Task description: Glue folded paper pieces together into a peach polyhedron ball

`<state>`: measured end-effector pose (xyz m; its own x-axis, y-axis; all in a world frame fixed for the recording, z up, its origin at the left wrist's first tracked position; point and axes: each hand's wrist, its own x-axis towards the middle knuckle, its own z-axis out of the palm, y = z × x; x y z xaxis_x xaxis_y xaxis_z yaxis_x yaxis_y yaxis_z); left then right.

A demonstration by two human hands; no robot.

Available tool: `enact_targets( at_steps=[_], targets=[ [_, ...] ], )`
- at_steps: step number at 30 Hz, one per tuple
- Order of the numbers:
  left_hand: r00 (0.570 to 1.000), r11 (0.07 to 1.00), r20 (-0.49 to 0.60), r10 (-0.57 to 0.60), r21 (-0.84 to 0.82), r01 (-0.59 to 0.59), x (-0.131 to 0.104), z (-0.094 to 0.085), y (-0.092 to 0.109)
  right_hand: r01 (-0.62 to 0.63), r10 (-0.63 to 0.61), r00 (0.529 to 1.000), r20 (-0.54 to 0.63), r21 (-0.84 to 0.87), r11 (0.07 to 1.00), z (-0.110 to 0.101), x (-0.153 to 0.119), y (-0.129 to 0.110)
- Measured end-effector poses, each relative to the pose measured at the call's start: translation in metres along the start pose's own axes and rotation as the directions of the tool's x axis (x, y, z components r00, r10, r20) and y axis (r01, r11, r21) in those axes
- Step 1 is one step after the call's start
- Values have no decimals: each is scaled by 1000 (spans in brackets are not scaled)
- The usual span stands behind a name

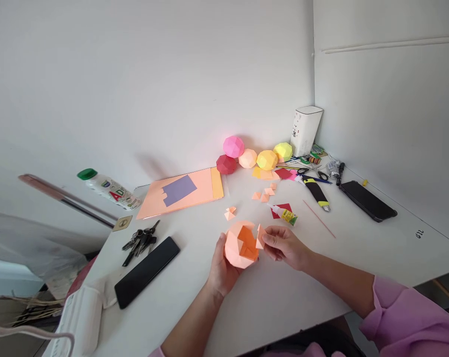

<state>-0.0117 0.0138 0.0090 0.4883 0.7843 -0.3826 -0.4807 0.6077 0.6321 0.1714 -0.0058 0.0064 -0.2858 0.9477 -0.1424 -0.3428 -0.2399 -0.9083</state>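
Ball, one, peach, faceted, part-open: held above the surface, lying in the left hand; grip wide, cupped around its left side and underside. Opening turned toward the right hand.

Piece, one, peach, folded: pinched at its right side by the right hand, grip narrow, thumb against fingers. Long axis near upright, narrow end up. Position: just left of the right fingertips, at the ball's right-hand rim; whether the two touch, cannot tell. Nearer hand to piece: right; to ball: left.

Glue, one, on its side, beyond both hands, nearer the right.
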Motion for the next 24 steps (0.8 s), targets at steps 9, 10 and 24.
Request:
enact_targets(
  at_steps=[9, 10, 24],
  targets=[
    [995, 990, 102, 18, -139, -4, -4, -8, 5, 6, -26, 980, -195, -104, 995, -8, 11, 3],
    [994, 990, 111, 14, -143, 2, -5, -8, 5, -4, -20, 979, -202, -116, 993, -8, 10, 3],
    [987, 989, 162, 13, -150, 12, -7, -3, 5, -63, 30, 978, -204, -154, 986, -8, 10, 6]
  ],
)
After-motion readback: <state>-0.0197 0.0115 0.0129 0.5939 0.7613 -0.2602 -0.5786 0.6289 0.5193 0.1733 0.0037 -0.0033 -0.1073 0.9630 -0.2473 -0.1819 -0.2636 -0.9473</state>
